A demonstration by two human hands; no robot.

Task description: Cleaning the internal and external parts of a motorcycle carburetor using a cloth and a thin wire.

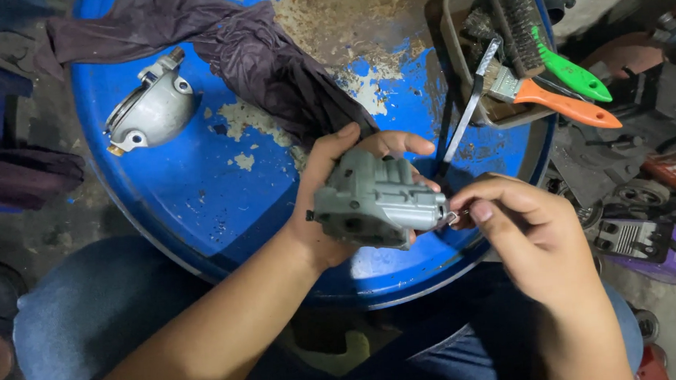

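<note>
On the left of the chipped blue drum top [199, 189] lies a rounded cast-metal cover [153, 111], with a dark crumpled rag [270, 62] beside it. Just above the drum's near rim, the left hand [330, 190] wraps its fingers around a grey metal housing [377, 203], blocky, stiff and probably heavy, best gripped around its body. The right hand [525, 234] pinches a small shiny part [453, 218] at the housing's end; brushes sit in a tray [452, 22] far right.
</note>
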